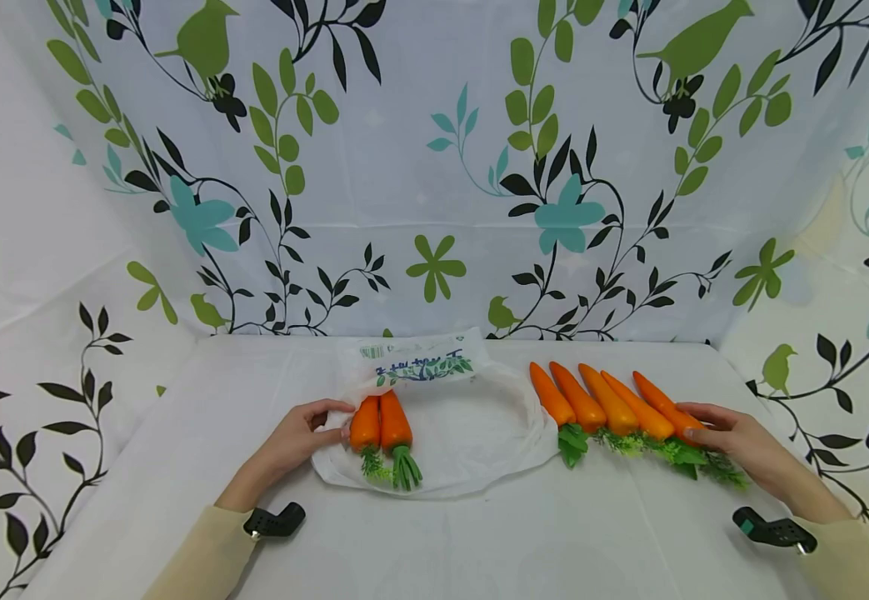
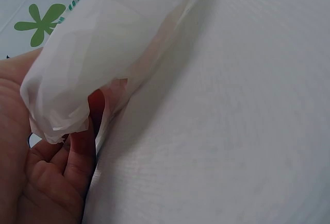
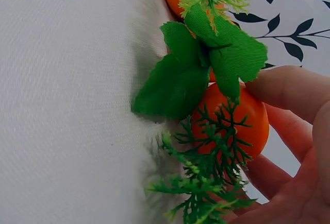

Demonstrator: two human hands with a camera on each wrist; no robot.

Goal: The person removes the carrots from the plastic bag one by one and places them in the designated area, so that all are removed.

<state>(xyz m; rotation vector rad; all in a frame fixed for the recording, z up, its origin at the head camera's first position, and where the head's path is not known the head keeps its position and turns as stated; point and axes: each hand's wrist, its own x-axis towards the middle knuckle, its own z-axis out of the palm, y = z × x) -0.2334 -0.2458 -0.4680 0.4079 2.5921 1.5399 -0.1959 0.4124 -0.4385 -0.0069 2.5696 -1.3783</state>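
A white plastic bag (image 1: 471,433) with printed lettering lies on the table, its opening toward me. Two orange toy carrots (image 1: 395,421) with green tops lie side by side at its left part. My left hand (image 1: 295,433) pinches the bag's left edge; in the left wrist view the plastic (image 2: 103,44) passes between thumb and fingers. To the right of the bag, several toy carrots (image 1: 580,396) lie in a slanted row, green tops toward me. My right hand (image 1: 741,442) grips the rightmost carrot (image 3: 252,118) near its leafy end, thumb and fingers on opposite sides.
A white cloth covers the table (image 1: 449,550). Behind it hangs a patterned curtain (image 1: 374,167) with leaves and birds. Dark straps (image 1: 275,521) with wrist cameras sit on both wrists, over beige sleeves.
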